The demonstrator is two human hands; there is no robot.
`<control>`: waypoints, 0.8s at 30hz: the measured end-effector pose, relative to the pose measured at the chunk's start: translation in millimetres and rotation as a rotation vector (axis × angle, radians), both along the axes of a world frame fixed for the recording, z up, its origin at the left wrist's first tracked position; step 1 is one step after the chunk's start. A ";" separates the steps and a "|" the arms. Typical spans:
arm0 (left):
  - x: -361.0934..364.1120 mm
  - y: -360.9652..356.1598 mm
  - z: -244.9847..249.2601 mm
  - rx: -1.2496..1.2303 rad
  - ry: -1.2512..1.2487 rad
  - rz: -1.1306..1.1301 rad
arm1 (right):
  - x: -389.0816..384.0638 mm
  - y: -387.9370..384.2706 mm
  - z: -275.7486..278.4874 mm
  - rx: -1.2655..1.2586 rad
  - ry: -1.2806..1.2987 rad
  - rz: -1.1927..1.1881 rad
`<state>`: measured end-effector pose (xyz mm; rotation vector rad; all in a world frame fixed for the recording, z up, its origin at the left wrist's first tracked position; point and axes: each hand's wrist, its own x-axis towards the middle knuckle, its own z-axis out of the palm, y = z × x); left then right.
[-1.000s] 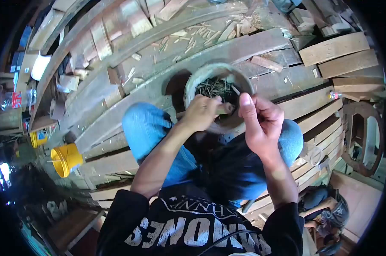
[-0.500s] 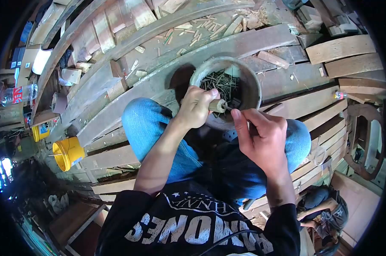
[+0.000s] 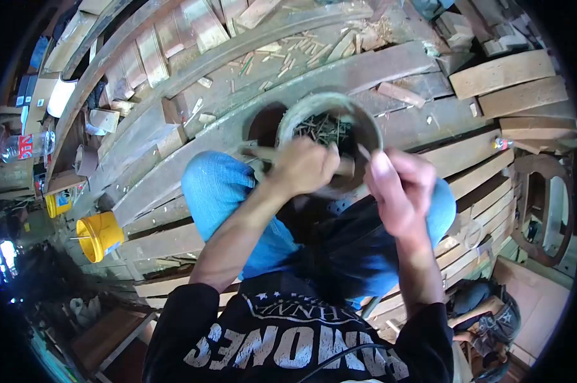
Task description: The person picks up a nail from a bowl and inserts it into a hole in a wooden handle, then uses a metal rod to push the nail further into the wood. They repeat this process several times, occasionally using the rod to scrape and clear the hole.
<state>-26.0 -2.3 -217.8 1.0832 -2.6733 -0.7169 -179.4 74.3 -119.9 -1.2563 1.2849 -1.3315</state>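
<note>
My left hand (image 3: 304, 167) is closed around a light wooden rod (image 3: 346, 167), whose end shows past the fingers; motion smears it. My right hand (image 3: 400, 188) pinches a thin, pointed, nail-like piece (image 3: 364, 152) between thumb and forefinger, apart from the rod. Under and beyond both hands stands a round grey bucket (image 3: 373, 124) with dark, thin nail-like pieces (image 3: 327, 127) inside. The bucket sits between my knees in blue jeans (image 3: 218, 182).
Curved planks (image 3: 390, 60) form the floor, with wood scraps (image 3: 295, 54) strewn on them. A yellow bucket (image 3: 100, 236) and a plastic bottle (image 3: 30, 147) are at left. Stacked boards (image 3: 505, 73) lie at right. Another person (image 3: 489, 322) sits at lower right.
The thin piece has come away from the rod's end. My right hand has moved slightly right and up. My left hand has turned over the bucket, carrying the rod.
</note>
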 end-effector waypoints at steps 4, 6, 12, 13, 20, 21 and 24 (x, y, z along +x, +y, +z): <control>0.0 4.0 -16.6 0.400 0.460 0.054 | 12.5 -14.4 13.7 0.020 -0.018 -0.111; 10.0 -4.8 13.6 0.654 0.560 0.283 | 2.3 -4.6 -1.7 0.180 -0.060 -0.196; 19.6 -1.3 21.8 0.804 0.800 0.300 | 10.1 1.3 -5.6 0.085 0.257 -0.113; 18.0 -0.8 22.2 0.803 0.794 0.302 | 10.4 2.1 -4.9 0.075 0.323 -0.084; 17.1 -1.9 19.0 0.804 0.785 0.278 | 11.1 4.1 1.3 0.023 0.520 -0.094; 16.2 -1.0 19.1 0.806 0.783 0.278 | 11.0 3.6 0.7 -0.025 0.556 -0.106; 14.0 0.1 19.0 0.702 0.777 0.356 | 10.1 3.7 -3.6 -0.084 0.623 -0.123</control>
